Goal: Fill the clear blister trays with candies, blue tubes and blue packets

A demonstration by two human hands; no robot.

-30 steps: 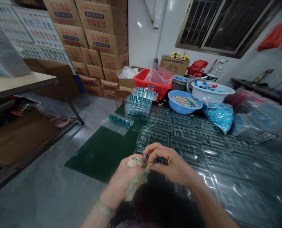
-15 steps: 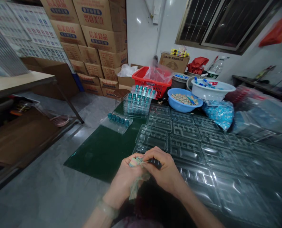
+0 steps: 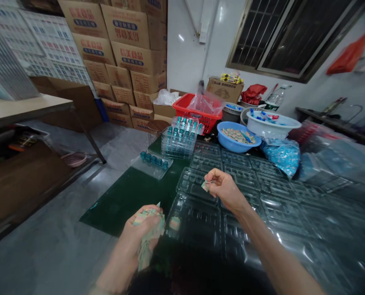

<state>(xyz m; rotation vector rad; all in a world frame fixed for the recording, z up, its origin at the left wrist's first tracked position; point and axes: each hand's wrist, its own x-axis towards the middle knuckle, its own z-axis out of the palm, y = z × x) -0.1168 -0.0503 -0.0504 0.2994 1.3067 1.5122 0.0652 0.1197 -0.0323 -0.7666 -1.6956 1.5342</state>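
Head view, desk inventory. Left hand point(image 3: 142, 227) clamping a bundle of pastel strips point(image 3: 144, 256), loose ends hanging below the fist. Right hand point(image 3: 227, 189) well apart from it, raised over the trays, fingertips point(image 3: 214, 176) pinching a small pastel piece point(image 3: 205, 186). One pastel square point(image 3: 175, 223) lying inside a compartment of the clear plastic blister trays point(image 3: 197, 184), these trays spreading across the desk toward the right. Dark green mat point(image 3: 127, 200) lying just beyond the left hand. Stacked trays of teal pieces point(image 3: 179, 139) standing at the far end of the mat, with a single tray of teal pieces point(image 3: 153, 164) lying near them. Farther back, a blue bowl of pale pieces point(image 3: 237, 137), a white basin of blue packets point(image 3: 270, 128), a bag of blue wrapped pieces point(image 3: 282, 155) and a red plastic basket point(image 3: 197, 112) sitting together, with cardboard cartons point(image 3: 123, 37) towering against the wall.
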